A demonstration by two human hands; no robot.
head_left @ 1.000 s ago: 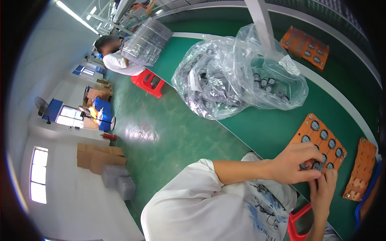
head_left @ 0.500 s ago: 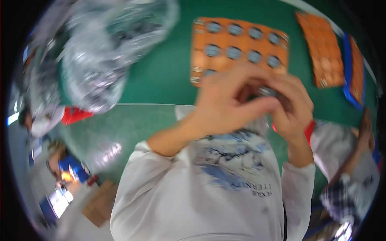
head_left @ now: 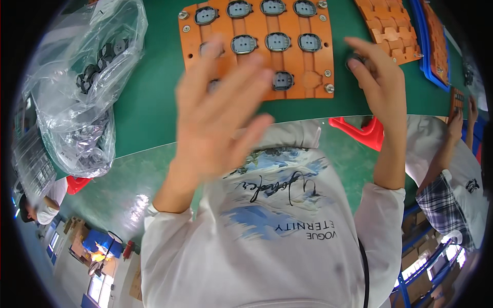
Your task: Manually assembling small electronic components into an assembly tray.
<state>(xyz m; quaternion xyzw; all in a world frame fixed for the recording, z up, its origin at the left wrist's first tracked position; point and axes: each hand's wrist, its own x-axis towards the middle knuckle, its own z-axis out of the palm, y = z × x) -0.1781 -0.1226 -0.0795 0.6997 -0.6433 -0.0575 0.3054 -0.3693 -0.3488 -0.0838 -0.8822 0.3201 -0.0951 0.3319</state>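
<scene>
parts [head_left: 278,42], grey and oval, sit in fitted recesses [head_left: 312,79] of an orange tray [head_left: 300,64] on the green table [head_left: 159,77], a fit that probably keeps them spaced and steady. the left hand [head_left: 213,120] and right hand [head_left: 385,87] are apart: the left, open and blurred, is spread over the tray's lower-left corner, contact unclear, while the right pinches a dark piece [head_left: 355,60] beside the tray, a fingertip grip that seems suited to something so small. a clear bag [head_left: 64,95] lies at left, with a red stool [head_left: 365,135] and green floor [head_left: 120,179] past the table's edge.
</scene>
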